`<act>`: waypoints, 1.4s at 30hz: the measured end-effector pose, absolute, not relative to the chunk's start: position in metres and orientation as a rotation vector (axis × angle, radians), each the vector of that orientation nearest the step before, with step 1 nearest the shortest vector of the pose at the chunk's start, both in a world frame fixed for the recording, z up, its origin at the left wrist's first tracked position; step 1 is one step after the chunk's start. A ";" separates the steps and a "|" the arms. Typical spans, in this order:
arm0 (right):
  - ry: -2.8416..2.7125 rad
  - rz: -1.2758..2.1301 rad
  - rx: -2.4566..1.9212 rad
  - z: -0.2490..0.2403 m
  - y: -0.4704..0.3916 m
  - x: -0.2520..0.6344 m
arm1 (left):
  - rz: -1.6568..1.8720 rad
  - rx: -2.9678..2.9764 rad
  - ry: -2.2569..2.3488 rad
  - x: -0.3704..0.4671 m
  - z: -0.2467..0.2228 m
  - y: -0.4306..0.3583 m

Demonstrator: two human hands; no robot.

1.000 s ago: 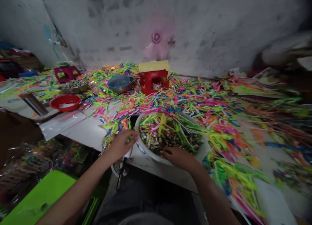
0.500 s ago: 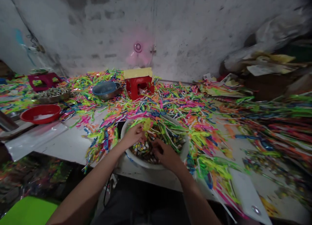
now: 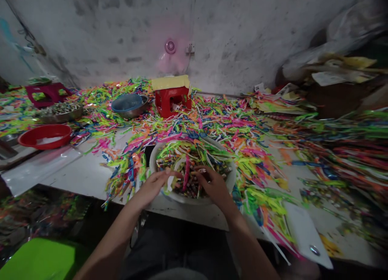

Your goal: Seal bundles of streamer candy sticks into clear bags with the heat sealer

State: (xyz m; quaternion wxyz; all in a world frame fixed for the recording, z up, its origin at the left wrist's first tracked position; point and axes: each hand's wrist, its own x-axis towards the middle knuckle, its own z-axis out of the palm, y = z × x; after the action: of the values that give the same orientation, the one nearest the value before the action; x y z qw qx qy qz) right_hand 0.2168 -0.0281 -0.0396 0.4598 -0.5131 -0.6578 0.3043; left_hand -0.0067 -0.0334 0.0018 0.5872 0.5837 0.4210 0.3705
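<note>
A round white basin (image 3: 232, 179) holds many small shiny pieces, with green and yellow strips (image 3: 178, 146) lying across its far side. My left hand (image 3: 157, 183) is at the basin's left near side, its fingers closed on a pale yellow and white strip (image 3: 170, 181). Over the right half of the basin is my right hand (image 3: 212, 185), thumb and fingers curled together above the small pieces. Whatever sits between those fingertips is too small to make out. A pink strip (image 3: 186, 172) stands between the two hands.
Colourful strips (image 3: 224, 118) cover much of the table. A red stool (image 3: 165, 104) stands behind the basin, with a blue bowl (image 3: 126, 102) left of it. Farther left is a red basin (image 3: 45, 136). A pink fan (image 3: 170, 46) is by the wall; a white board (image 3: 306, 235) lies right.
My left hand has moved back toward the near left rim and now has a pale strip. A pink strip has appeared between the hands. The view has shifted slightly.
</note>
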 end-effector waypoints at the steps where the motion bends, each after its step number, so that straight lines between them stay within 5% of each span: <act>1: -1.586 0.747 -1.271 -0.040 -0.029 0.218 | 0.901 1.390 0.995 -0.005 0.002 -0.036; 13: -1.665 0.641 -1.349 -0.034 -0.068 0.190 | 1.162 0.770 0.791 0.029 -0.021 -0.013; 32: -1.842 0.341 -1.505 -0.050 -0.064 0.181 | 1.194 0.785 0.722 0.034 -0.025 -0.016; 42: -1.726 0.470 -1.423 -0.051 -0.062 0.184 | 1.251 0.755 0.768 0.038 -0.019 -0.019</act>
State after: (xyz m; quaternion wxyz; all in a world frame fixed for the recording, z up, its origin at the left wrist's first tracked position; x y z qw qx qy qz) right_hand 0.1836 -0.0615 -0.0507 0.4152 -0.5663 -0.6870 0.1869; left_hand 0.0378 -0.0194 -0.0190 0.6783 0.3362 0.3419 0.5567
